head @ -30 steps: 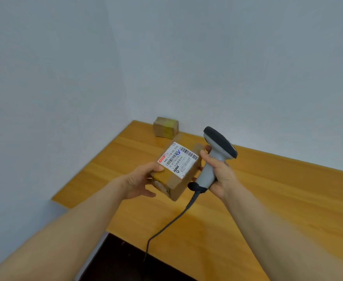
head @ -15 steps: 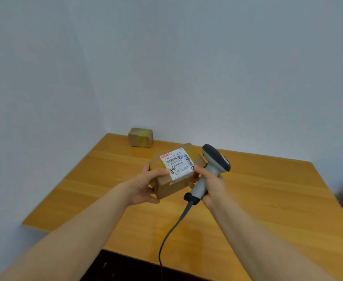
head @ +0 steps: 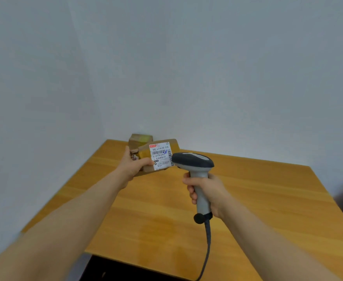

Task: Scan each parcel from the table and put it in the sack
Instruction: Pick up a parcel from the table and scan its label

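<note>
Though half-hidden, box behind parcel.

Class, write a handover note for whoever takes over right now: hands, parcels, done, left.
Left hand grips the brown cardboard parcel with the white label, raised above the wooden table.
Right hand grips the grey corded barcode scanner, head beside the label.
Second small brown box sits at the table's far corner.
Scan unconfirmed. Left: bag this parcel, then the other; sack not in view.

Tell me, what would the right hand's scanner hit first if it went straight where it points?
Probably the labelled parcel in the left hand; the scanner aims at it, though depth is unclear.
</note>
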Demonstrator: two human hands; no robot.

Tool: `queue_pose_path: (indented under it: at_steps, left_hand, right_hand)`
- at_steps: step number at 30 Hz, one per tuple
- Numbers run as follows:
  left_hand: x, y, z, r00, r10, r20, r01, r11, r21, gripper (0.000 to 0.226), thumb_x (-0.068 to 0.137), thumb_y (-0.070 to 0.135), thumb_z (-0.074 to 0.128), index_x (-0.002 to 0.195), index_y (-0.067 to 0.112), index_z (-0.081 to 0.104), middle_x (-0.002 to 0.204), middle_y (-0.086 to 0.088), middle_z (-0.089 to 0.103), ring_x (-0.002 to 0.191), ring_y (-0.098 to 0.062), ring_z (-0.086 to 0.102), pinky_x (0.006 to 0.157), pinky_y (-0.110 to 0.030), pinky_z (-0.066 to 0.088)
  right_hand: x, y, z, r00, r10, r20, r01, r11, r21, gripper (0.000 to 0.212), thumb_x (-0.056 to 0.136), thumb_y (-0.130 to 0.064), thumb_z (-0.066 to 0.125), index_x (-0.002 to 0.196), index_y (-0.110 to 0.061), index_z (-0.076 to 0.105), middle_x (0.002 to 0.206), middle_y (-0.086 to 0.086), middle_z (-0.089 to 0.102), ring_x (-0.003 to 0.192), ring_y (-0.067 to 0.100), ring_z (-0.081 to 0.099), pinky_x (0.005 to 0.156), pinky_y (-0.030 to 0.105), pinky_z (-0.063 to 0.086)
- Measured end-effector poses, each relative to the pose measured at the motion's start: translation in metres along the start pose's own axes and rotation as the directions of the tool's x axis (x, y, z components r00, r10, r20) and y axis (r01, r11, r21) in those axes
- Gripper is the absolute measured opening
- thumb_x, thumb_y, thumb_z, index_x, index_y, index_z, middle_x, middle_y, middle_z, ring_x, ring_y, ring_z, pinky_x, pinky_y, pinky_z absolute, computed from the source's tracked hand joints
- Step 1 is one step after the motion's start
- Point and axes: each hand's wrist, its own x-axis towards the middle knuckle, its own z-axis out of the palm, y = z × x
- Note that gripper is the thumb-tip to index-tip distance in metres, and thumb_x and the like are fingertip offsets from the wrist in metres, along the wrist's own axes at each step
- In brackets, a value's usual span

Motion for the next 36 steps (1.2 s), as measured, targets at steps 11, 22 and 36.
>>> queue_pose_path:
  at_steps: [11,22,36]
  left_hand:
    - [0.022,-0.002,-0.013,0.999,0.004,-0.043,0.0,0.996,0.093,0.125,0.065,0.026,0.085,0.153,0.03,-0.004,0.145,-0.007,0.04,0.125,-0.029,0.046,0.107,-0.047,0.035]
    - [0.037,-0.009,-0.017,0.999,-0.001,-0.038,0.006,0.989,0.146,0.125,0.065,0.027,0.085,0.153,0.029,-0.003,0.146,-0.006,0.04,0.126,-0.029,0.045,0.106,-0.045,0.037]
    - [0.06,-0.018,-0.006,0.999,-0.041,0.031,0.035,0.981,0.189,0.126,0.065,0.025,0.085,0.153,0.029,-0.004,0.148,-0.007,0.037,0.128,-0.03,0.043,0.108,-0.05,0.036]
  right_hand:
    - [-0.006,-0.017,0.01,1.0,-0.009,-0.003,0.009,0.997,-0.076,0.014,0.08,-0.002,0.07,0.077,-0.007,0.059,0.053,0.005,0.05,0.043,0.015,0.042,0.044,0.025,0.04]
    - [-0.007,-0.015,0.012,1.0,0.011,-0.019,-0.013,0.995,-0.096,0.015,0.08,-0.001,0.07,0.075,-0.008,0.058,0.053,0.004,0.05,0.042,0.014,0.042,0.044,0.024,0.04]
    - [-0.002,-0.01,0.009,0.996,0.041,-0.078,-0.049,0.993,-0.105,0.016,0.081,-0.002,0.069,0.074,-0.009,0.057,0.055,0.005,0.049,0.044,0.015,0.042,0.045,0.024,0.04]
